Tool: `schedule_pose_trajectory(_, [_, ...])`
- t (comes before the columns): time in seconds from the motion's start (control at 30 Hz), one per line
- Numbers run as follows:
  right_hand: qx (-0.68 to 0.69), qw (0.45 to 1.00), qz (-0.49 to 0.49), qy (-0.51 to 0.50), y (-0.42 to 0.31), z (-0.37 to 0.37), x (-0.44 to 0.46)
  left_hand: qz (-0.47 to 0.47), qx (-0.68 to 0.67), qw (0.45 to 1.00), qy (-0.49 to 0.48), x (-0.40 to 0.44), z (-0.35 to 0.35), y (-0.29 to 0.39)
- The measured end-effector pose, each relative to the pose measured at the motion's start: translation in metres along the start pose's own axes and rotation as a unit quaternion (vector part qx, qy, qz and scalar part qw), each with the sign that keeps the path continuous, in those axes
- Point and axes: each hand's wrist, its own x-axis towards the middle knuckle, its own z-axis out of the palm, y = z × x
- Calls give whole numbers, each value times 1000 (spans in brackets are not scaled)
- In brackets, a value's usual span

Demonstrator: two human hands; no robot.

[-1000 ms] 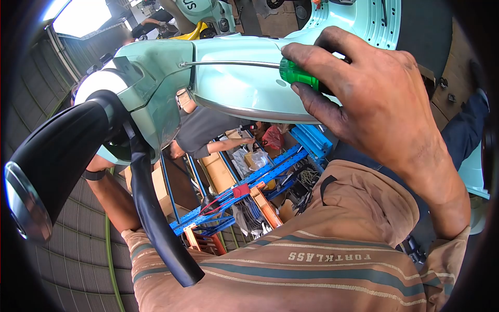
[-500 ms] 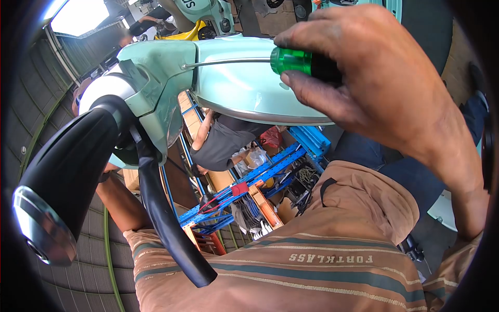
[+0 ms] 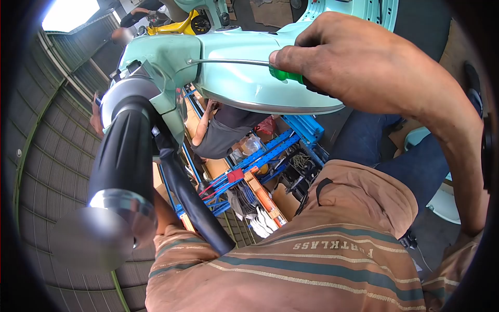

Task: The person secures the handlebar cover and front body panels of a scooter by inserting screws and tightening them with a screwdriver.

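Note:
My right hand (image 3: 322,57) is closed around the green handle (image 3: 286,74) of a screwdriver, thumb towards the shaft. The screwdriver's long metal shaft (image 3: 234,62) runs left across a mint-green scooter's handlebar cover (image 3: 228,83). Its tip meets the cover beside a panel seam. At the left, a black rubber handlebar grip (image 3: 127,151) with a shiny metal end points down towards me. A black lever-like piece (image 3: 192,197) hangs next to it. My left forearm (image 3: 165,210) passes behind these parts, and the fingers of my left hand are hidden or too unclear to make out.
Beyond the cover, a person in a dark shirt (image 3: 223,132) bends near blue shelving (image 3: 270,156) holding boxes and cables. Another person (image 3: 135,21) is by a yellow scooter part (image 3: 179,26). More mint-green bodywork (image 3: 382,15) stands at the top right.
The handlebar grip has swung right and closer to upright in view. My right hand has rolled over the handle, covering more of it. The screwdriver tip stays near the same seam.

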Motion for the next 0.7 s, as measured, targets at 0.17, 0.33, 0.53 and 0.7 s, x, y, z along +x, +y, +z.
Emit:
schedule_pose_trajectory(0.17, [139, 960, 148, -195, -15, -28, 18, -294, -97, 901, 303, -154, 48, 55])
schedule_pose_trajectory(0.33, [361, 861, 283, -221, -18, -33, 18, -474, -277, 835, -48, -175, 125, 171])
schedule_pose_trajectory(0.53, [388, 848, 304, -195, -18, -27, 21, -310, -151, 937, 56, -116, 186, 142])
schedule_pose_trajectory(0.7, [444, 814, 311, -208, -19, -24, 20, -281, -26, 959, 2, -104, 188, 122])
